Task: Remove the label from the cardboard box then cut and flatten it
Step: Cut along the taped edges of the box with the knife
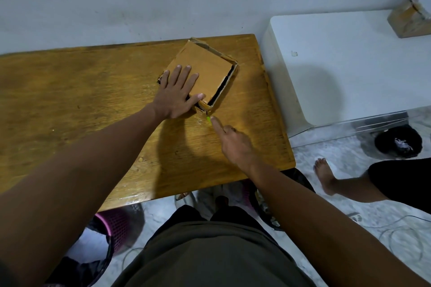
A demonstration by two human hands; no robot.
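Observation:
A brown cardboard box [205,65] lies on the wooden table [93,91], its top flaps folded in and a dark gap along its right side. My left hand [177,91] presses flat on the box top, fingers spread, thumb near the front corner. My right hand [233,144] grips a small cutter with a green tip [208,118], index finger stretched along it. The tip touches the box's near corner. No label is visible on the box.
A white table [349,58] stands to the right, with another taped cardboard box [408,18] on its far end. Another person's bare foot [324,175] is on the floor at right. A pink basket [116,228] and dark bags sit under the table.

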